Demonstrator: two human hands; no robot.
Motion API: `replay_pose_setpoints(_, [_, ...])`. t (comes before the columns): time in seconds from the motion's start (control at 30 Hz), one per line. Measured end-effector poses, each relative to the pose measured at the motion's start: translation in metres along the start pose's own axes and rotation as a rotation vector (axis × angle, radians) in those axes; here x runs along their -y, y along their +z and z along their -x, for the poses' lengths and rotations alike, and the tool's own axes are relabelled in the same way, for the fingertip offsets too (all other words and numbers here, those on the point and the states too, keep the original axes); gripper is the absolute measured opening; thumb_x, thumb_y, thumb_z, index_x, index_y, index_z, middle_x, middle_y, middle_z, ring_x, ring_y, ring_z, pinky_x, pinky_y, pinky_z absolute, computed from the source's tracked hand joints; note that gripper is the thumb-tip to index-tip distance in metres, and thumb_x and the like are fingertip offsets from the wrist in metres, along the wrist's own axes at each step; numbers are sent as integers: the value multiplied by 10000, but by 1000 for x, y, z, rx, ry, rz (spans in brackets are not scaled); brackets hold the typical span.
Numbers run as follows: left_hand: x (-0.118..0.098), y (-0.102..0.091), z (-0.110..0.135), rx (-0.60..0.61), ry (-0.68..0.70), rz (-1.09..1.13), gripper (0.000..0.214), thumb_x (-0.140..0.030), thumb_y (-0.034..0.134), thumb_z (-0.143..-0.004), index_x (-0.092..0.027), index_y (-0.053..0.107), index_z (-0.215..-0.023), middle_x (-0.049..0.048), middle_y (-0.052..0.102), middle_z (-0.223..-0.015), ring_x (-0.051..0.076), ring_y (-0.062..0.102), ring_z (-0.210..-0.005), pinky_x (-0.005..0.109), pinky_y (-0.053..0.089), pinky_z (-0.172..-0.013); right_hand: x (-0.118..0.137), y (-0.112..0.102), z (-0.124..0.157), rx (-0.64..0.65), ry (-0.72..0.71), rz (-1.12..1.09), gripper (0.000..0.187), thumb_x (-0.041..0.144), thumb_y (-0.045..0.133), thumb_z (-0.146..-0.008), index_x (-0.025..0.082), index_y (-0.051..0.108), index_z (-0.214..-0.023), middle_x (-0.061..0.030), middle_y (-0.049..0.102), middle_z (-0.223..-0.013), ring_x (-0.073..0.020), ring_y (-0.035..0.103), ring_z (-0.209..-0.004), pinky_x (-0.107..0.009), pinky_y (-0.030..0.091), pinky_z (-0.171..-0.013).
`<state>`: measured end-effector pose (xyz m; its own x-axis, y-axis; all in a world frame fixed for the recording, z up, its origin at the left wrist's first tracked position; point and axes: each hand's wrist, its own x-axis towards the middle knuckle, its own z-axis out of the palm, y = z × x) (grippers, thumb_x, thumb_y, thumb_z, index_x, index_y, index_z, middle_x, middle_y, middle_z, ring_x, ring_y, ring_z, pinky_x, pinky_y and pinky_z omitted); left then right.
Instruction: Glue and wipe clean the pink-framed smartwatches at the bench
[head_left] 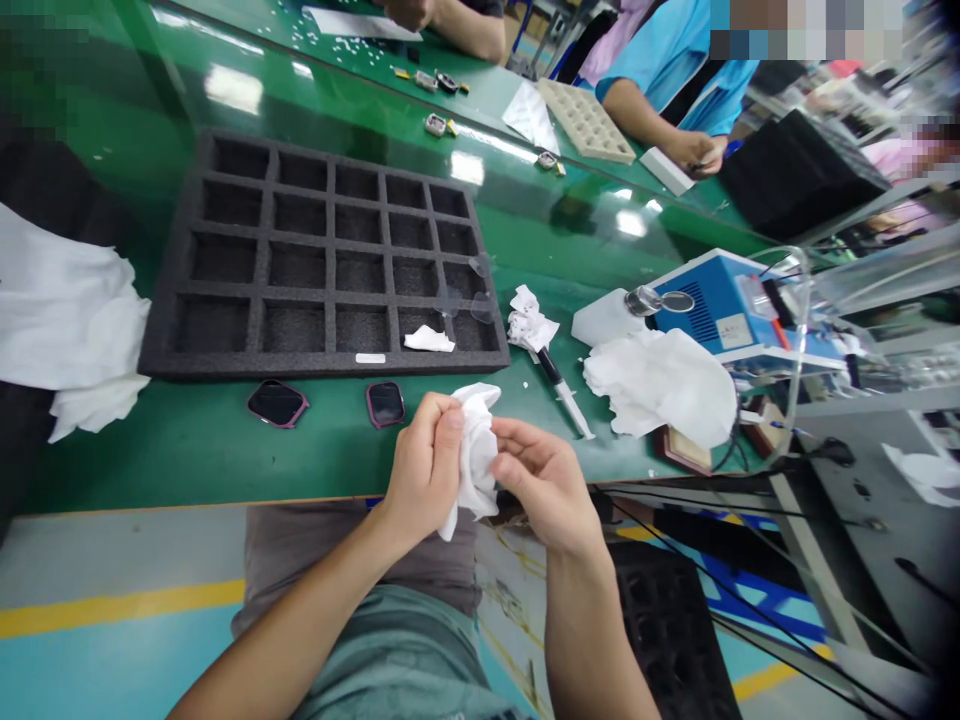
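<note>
Low in the frame, at about six o'clock, both hands meet over the near edge of the green table (225, 455). The left hand (424, 465) has its fingers curled and pressed around a crumpled white cloth (474, 450), thumb lying along the cloth's side. The right hand (544, 480) pinches the same cloth from the other side, fingertips bent in toward it. Whether anything sits inside the cloth I cannot tell; the folds hide it.

Just beyond the hands, toward eleven o'clock, two small dark pink-rimmed screen pieces lie flat on the table: one (385, 403) near the left hand, the other (277, 402) farther out at ten o'clock. Behind them sits a black foam tray (255, 310) of square compartments; a scrap of white wipe (429, 340) rests in a front-row cell toward its right end.

At one o'clock from the hands, a syringe-like tool (566, 395) lies slanted with a wad of tissue (529, 322) at its far end. Farther on, at two o'clock, is a larger heap of white wipes (660, 385), and behind it a blue box unit (712, 305). At nine o'clock more white cloth (67, 315) spreads over the table's left side.

At twelve to one o'clock, across the table, other people's arms rest; one person's hand (697, 152) is near a beige tray (586, 120).
</note>
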<state>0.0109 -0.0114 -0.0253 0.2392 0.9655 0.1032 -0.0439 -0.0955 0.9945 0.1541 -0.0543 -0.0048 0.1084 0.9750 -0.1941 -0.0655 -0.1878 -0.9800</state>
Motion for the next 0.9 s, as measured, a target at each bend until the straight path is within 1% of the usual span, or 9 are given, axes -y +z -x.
replay_pose_setpoints(0.07, [0, 1, -1, -12, -1, -42, 281, -456, 430, -1071, -210, 548, -1002, -37, 578, -737, 123, 510, -615, 262, 364, -590, 3, 1, 9, -10, -21, 93, 252, 391, 830, -814, 181, 770, -939, -30, 741, -764, -134, 650, -642, -231, 531, -582])
replay_pose_setpoints(0.2, [-2, 4, -3, 48, 18, -121, 311, -479, 467, -1046, -196, 588, -1000, 1, 659, -794, 141, 571, -665, 268, 386, -620, 4, 8, 17, -233, -226, 388, 131, 234, 718, -867, 188, 762, -982, -6, 733, -756, -119, 628, -633, -226, 525, -590])
replay_pose_setpoints(0.33, [-6, 5, -4, 98, 0, -120, 308, -501, 586, -979, -193, 590, -984, -17, 639, -733, 138, 548, -612, 266, 379, -594, -1, 18, 15, -376, -472, 615, 95, 168, 692, -860, 184, 733, -945, 13, 720, -732, -105, 615, -605, -226, 536, -612])
replay_pose_setpoints(0.4, [-7, 5, -4, 85, 0, -121, 297, -476, 554, -996, -199, 573, -892, -27, 587, -682, 133, 511, -590, 269, 366, -582, -3, 22, 14, -390, -552, 685, 85, 138, 686, -857, 189, 722, -914, 21, 711, -713, -101, 608, -590, -221, 533, -603])
replay_pose_setpoints(0.53, [-4, 5, -3, -19, 58, -140, 428, -385, 344, -1065, -228, 417, -674, -24, 478, -601, 134, 432, -562, 293, 321, -565, -7, 26, 16, -397, -590, 686, 129, 110, 695, -847, 197, 713, -941, 21, 727, -736, -102, 628, -592, -216, 543, -595])
replay_pose_setpoints(0.67, [-4, 6, -5, -11, 91, -170, 445, -345, 318, -1067, -232, 397, -644, -15, 485, -589, 137, 436, -554, 302, 313, -563, -7, 23, 16, -418, -550, 678, 100, 161, 719, -865, 196, 717, -958, 11, 744, -757, -112, 648, -611, -225, 559, -606])
replay_pose_setpoints(0.73, [-6, 6, -6, 45, 102, -200, 400, -367, 389, -1052, -221, 463, -687, -9, 535, -633, 140, 471, -580, 294, 333, -577, -6, 21, 15, -442, -553, 700, 63, 167, 702, -874, 191, 712, -932, 16, 732, -728, -109, 635, -591, -224, 547, -591])
replay_pose_setpoints(0.8, [-9, 6, -6, 97, 88, -239, 311, -418, 543, -992, -210, 527, -761, -12, 569, -670, 142, 493, -596, 286, 348, -586, -5, 21, 13, -479, -576, 750, 41, 156, 668, -875, 189, 692, -870, 31, 695, -663, -103, 597, -545, -220, 514, -551])
replay_pose_setpoints(0.9, [-12, 5, -6, 110, 64, -256, 291, -448, 668, -913, -204, 552, -804, -25, 566, -664, 138, 487, -579, 281, 352, -580, -5, 25, 11, -517, -603, 822, 102, 164, 629, -888, 196, 661, -797, 36, 656, -610, -106, 569, -515, -228, 482, -524])
